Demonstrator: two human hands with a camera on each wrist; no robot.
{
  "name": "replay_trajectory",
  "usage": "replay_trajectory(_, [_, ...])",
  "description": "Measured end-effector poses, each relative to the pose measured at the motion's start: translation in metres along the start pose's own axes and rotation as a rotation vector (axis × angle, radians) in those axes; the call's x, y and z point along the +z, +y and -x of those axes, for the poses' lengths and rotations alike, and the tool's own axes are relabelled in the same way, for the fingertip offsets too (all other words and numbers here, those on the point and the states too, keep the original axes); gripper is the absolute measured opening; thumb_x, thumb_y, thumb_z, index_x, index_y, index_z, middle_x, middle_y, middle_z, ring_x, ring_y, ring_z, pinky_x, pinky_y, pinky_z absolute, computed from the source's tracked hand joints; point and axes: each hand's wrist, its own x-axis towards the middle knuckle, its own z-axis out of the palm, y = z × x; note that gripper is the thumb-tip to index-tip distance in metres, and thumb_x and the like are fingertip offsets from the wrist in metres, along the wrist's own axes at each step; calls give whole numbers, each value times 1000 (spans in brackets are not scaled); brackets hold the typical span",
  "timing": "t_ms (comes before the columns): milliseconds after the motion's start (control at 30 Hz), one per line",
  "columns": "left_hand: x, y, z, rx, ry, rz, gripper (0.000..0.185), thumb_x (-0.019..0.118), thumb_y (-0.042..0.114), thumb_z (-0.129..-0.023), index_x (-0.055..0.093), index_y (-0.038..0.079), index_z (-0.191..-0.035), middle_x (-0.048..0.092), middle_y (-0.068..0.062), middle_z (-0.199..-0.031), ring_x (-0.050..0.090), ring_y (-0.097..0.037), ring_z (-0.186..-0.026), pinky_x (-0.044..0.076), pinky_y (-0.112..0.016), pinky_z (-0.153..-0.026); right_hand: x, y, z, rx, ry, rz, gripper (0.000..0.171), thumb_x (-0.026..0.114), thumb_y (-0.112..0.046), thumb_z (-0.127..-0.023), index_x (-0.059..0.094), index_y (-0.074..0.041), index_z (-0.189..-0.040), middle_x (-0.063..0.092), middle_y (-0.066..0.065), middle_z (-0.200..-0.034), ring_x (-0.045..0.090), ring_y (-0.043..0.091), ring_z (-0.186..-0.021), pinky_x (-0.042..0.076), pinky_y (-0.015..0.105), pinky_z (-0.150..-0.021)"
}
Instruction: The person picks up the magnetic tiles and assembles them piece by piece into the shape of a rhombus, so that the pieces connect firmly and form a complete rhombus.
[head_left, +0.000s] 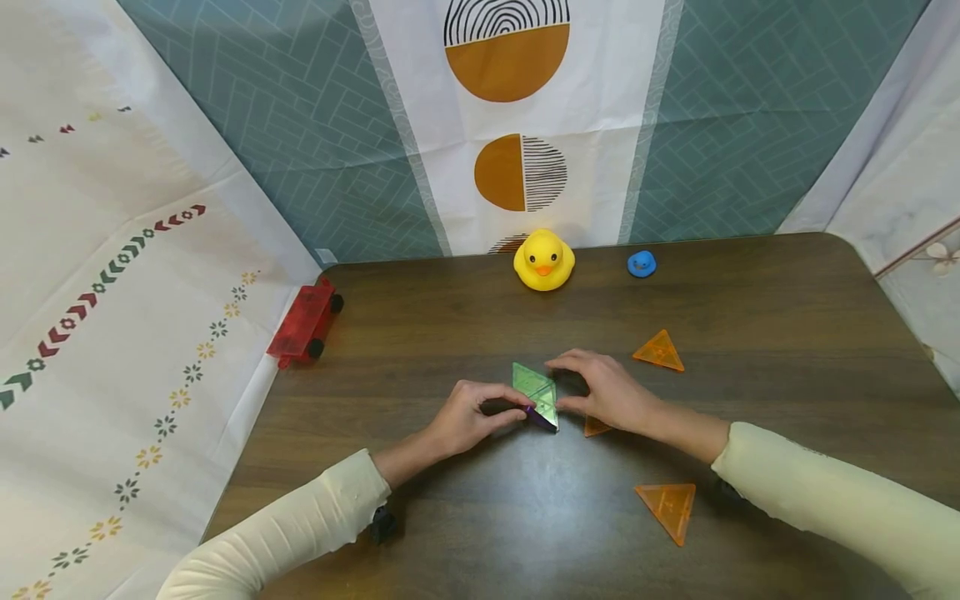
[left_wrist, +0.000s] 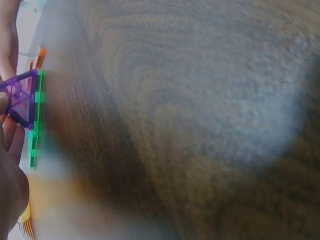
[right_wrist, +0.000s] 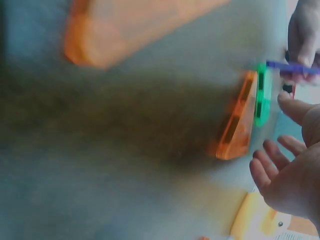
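Note:
My left hand point(head_left: 467, 418) pinches a purple see-through triangle magnetic tile point(left_wrist: 22, 97) between thumb and fingers. The purple tile stands tilted up, with its edge against the near side of the green tiles point(head_left: 534, 385). These green see-through triangle tiles lie flat on the table, seemingly edge to edge. My right hand point(head_left: 611, 393) is at their right side, its fingers spread apart and holding nothing. Its thumb tip is close to the green edge; whether it touches cannot be told. An orange triangle tile point(head_left: 596, 427) lies partly hidden beneath the right hand.
Two more orange triangle tiles lie on the right, one farther back point(head_left: 660, 351) and one nearer point(head_left: 671, 507). A yellow rubber duck point(head_left: 544, 262) and a small blue toy point(head_left: 642, 264) stand at the back edge. A red wheeled toy base point(head_left: 303, 323) is at the left edge.

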Motion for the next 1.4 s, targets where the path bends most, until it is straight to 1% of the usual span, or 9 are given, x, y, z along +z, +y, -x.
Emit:
replay_trajectory(100, [0, 1, 0, -7, -6, 7, 23, 77, 15, -88, 76, 24, -109, 72, 17, -104, 68, -3, -98, 54, -27, -88, -2, 5, -11, 12, -43, -43, 60, 85, -22, -80, 62, -5, -133, 65, 8, -122, 62, 27, -107, 51, 46, -92])
replay_trajectory(200, [-1, 1, 0, -8, -6, 11, 23, 77, 14, -87, 76, 23, -109, 72, 17, -104, 68, -3, -97, 55, -29, -87, -3, 10, -22, 19, -95, -54, 62, 84, -26, -81, 61, -7, -135, 64, 7, -120, 60, 24, -103, 51, 41, -88])
replay_trajectory(300, [-1, 1, 0, -6, -1, 10, 24, 77, 13, -87, 76, 23, -109, 73, 16, -104, 68, -3, -97, 55, -29, -86, -2, 15, -32, -5, -142, -51, 62, 83, -28, -82, 61, -8, -136, 63, 6, -117, 57, 23, -97, 48, 36, -81])
replay_trajectory(400, [0, 1, 0, -3, 2, 12, 24, 78, 13, -87, 76, 24, -108, 73, 17, -103, 68, -3, -96, 55, -28, -86, -1, 19, -40, -44, -174, -59, 61, 83, -29, -82, 61, -8, -135, 62, 7, -115, 55, 23, -96, 46, 35, -78])
replay_trajectory(567, [0, 0, -1, 14, 7, 7, 23, 78, 14, -87, 76, 25, -107, 72, 18, -102, 68, -3, -95, 54, -26, -85, 1, 24, -51, -90, -205, -65, 61, 84, -31, -81, 63, -10, -134, 61, 6, -113, 55, 23, -101, 46, 38, -84])
replay_trajectory(733, [0, 0, -1, 25, 9, -1, 22, 77, 15, -87, 76, 24, -107, 72, 18, -102, 68, -2, -94, 54, -25, -84, 6, 28, -59, -105, -231, -61, 60, 83, -33, -81, 64, -12, -134, 60, 3, -110, 53, 21, -101, 46, 38, -87])
replay_trajectory(1033, [-1, -1, 0, 15, -1, 1, 21, 77, 16, -88, 76, 23, -107, 72, 18, -103, 68, -3, -95, 54, -25, -86, 9, 26, -64, -89, -269, -59, 59, 84, -33, -80, 66, -13, -131, 57, 2, -110, 51, 20, -103, 45, 38, -91])
replay_trajectory(1300, [-1, -1, 1, 13, -8, 1, 22, 77, 16, -87, 76, 22, -108, 72, 17, -104, 68, -3, -96, 54, -25, -87, 7, 22, -69, -59, -325, -47, 61, 84, -31, -80, 63, -14, -135, 55, 2, -111, 50, 20, -105, 43, 39, -94])
replay_trajectory(1400, [-1, -1, 1, 7, -12, 3, 22, 77, 16, -87, 76, 23, -108, 72, 18, -104, 68, -3, -96, 54, -25, -87, 7, 23, -69, -57, -331, -49, 60, 84, -32, -80, 63, -14, -134, 55, 2, -112, 50, 20, -105, 43, 39, -95])
